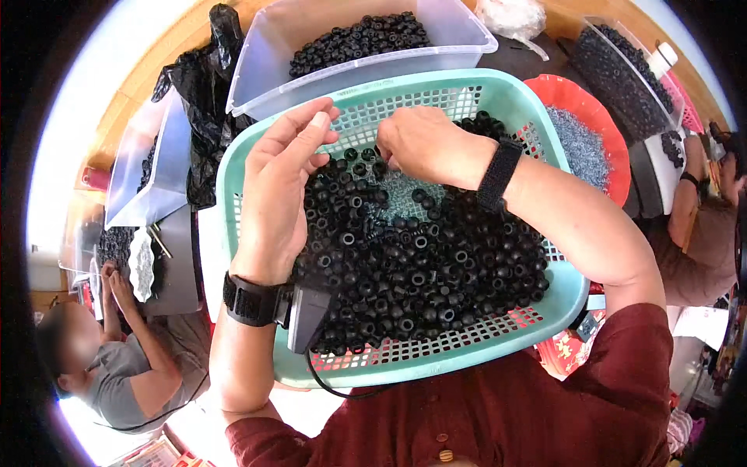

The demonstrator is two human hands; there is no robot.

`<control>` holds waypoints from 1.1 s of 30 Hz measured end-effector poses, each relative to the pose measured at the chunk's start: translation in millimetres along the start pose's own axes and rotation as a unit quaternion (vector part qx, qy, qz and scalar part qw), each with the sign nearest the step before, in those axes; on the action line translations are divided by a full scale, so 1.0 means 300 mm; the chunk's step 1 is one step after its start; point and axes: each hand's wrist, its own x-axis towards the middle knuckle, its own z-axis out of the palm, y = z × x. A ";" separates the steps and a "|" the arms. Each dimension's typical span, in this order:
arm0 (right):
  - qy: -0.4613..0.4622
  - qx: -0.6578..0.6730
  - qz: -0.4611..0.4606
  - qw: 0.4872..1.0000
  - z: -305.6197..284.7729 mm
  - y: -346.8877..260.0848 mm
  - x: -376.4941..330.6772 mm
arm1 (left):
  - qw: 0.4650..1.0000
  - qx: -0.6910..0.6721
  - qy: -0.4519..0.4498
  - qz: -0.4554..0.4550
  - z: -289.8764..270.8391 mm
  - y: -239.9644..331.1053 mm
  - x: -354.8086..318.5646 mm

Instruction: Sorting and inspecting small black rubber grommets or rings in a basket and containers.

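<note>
One large mint-green perforated basket point(572, 288) lies beneath the fingers of both hands, its near half stretching from them back toward the wearer's maroon shirt point(475, 412). The left hand point(280, 171) is over its left side, thumb raised and fingers loosely bent behind; whether they pinch anything I cannot tell. The right hand point(426, 142) has its fingers folded inward, tips hidden, so what they grip cannot be told. Many small black pierced beads point(412, 288) fill the basket, mostly nearer the wearer than the fingers, a few close below the right hand's. The basket's long axis runs crosswise, its right end angled slightly away from the wearer; the beads' holes point various ways, many upward. Past the fingers to the right shows a dark surface point(537, 64); well off to their left is a person in grey point(128, 377). Straight beyond the fingers stands a translucent bin point(268, 58) of black pieces; to their right, a red basin point(615, 144) of bluish-grey bits; to their left, a black plastic bag point(206, 140).
</note>
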 end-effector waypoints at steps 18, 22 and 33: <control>-0.062 0.502 0.066 0.860 -0.094 0.031 0.013 | 0.995 0.068 -0.042 -0.053 0.009 -0.063 0.011; -0.090 0.595 0.090 0.794 -0.092 0.040 0.016 | 0.996 0.082 -0.036 -0.023 0.006 -0.063 0.017; -0.083 0.611 0.050 0.786 -0.085 0.051 0.022 | 0.999 0.037 -0.014 -0.019 -0.001 -0.075 0.021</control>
